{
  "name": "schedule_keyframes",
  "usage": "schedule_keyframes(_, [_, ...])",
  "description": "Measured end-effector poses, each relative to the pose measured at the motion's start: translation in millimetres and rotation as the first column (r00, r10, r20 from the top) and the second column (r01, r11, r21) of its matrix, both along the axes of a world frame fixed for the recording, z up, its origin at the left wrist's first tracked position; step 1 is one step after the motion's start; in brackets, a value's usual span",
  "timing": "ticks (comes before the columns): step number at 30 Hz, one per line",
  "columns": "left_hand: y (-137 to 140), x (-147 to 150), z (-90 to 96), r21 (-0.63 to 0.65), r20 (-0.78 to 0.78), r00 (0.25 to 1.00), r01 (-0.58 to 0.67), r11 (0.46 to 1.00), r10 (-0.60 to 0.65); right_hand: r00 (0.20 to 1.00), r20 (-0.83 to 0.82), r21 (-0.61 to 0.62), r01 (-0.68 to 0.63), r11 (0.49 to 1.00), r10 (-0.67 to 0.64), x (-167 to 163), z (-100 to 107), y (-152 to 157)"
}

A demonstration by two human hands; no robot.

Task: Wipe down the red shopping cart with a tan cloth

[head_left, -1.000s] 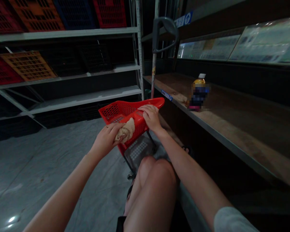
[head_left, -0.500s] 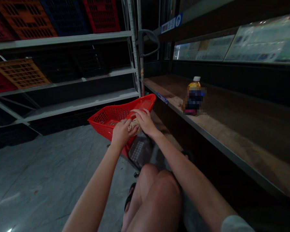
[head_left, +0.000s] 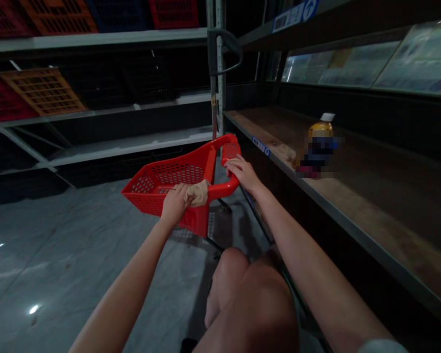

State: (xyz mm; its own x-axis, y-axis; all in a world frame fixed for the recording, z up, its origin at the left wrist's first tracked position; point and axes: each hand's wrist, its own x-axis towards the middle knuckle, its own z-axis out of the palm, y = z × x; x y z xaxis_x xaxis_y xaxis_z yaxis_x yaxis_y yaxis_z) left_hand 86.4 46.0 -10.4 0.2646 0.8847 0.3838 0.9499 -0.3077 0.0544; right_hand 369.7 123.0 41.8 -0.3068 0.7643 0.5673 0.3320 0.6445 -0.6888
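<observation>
- Far L: rack (head_left: 103, 39) w/ red crate (head_left: 7, 98) and orange crate (head_left: 44, 91), set side by side on mid level.
- L of centre, on grey floor (head_left: 59, 264): red cart (head_left: 198, 215). Prob. stiff, fairly light for its bulk, apt to roll; best held by bar, not by thin mesh. Looks glossy, w/ perforated sides and dark legs.
- L hand (head_left: 174, 203): grip clenched on beige cloth (head_left: 198, 192).
- Cloth itself: btwn L fingers and L part of cart handle (head_left: 222, 190), draped against it. Prob. v. light, soft, limp, nothing to break; best taken in bunched folds. Looks crumpled, matte, pale tan.
- Cart handle: prob. rigid, smooth, maybe a bit slippery; good hold on bare straight stretch. Plain bright red, rounded.
- R hand (head_left: 244, 175): fingers laid over R corner of handle, touching; can't tell if grip fully closed round it.
- Far R: bottle (head_left: 319, 147) standing near front edge of brown shelf (head_left: 375, 215); white cap, yellowish top, label too blurred to read.
</observation>
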Motion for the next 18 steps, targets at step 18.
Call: schedule_keyframes(18, [-8.9, 93.8, 19.6, 0.199, 0.181, 0.972, 0.113, 0.973, -0.15, 0.954, 0.284, -0.089, 0.127, 0.988, -0.097, -1.4, 33.5, -1.0])
